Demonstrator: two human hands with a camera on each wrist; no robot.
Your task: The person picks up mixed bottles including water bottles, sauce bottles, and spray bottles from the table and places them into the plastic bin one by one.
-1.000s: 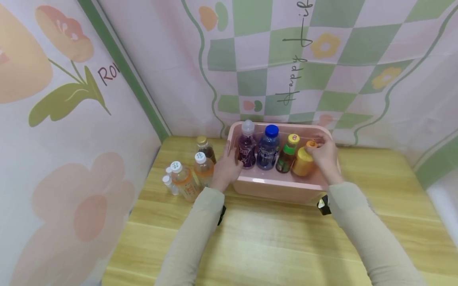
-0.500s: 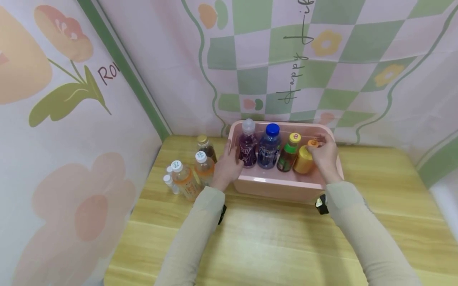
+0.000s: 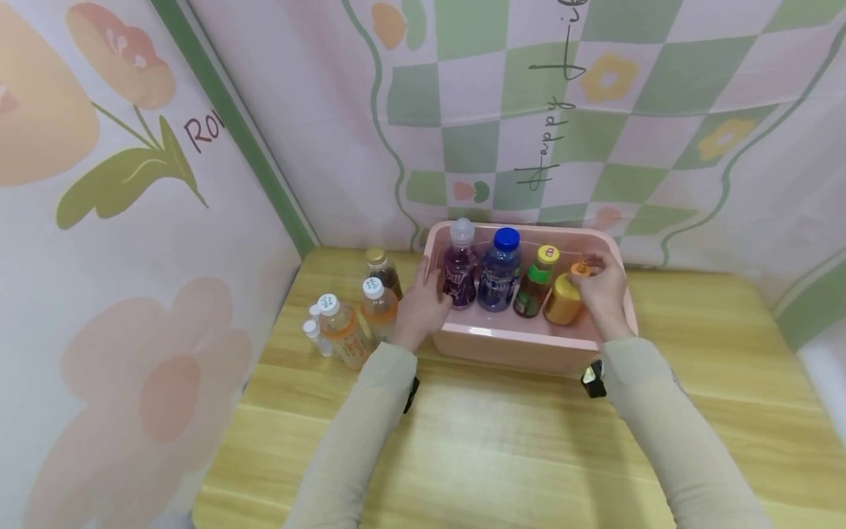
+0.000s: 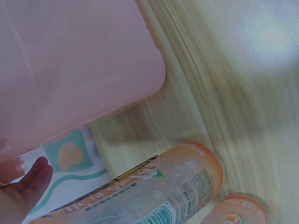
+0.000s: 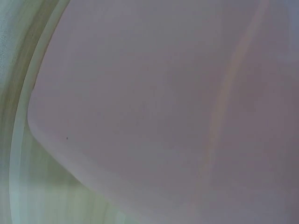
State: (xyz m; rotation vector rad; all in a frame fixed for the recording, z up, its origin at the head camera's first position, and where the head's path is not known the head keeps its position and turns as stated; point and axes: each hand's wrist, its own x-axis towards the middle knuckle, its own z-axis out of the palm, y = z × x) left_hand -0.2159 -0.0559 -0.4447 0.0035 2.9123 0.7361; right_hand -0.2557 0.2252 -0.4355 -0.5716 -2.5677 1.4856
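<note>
A pink plastic bin point(image 3: 502, 351) stands on the wooden table by the back wall. My left hand point(image 3: 423, 308) grips its left rim, with the thumb over the inside and the fingers along the outer wall. Inside, a row runs left to right: a purple bottle point(image 3: 459, 275), a blue-capped bottle point(image 3: 497, 279), a yellow-capped bottle point(image 3: 532, 290) with a green neck, and a yellow bottle point(image 3: 563, 305) with an orange cap. My right hand point(image 3: 604, 290) pinches that orange cap between thumb and fingers. In the right wrist view, the bin's wall point(image 5: 140, 102) hides the hand.
Left of the bin are two orange-labelled bottles point(image 3: 348, 338), a gold-capped dark bottle point(image 3: 383, 270) and small white-capped bottles point(image 3: 312, 328). One orange-labelled bottle point(image 4: 154, 191) is close below the bin in the left wrist view. A patterned cloth point(image 3: 542, 132) hangs behind.
</note>
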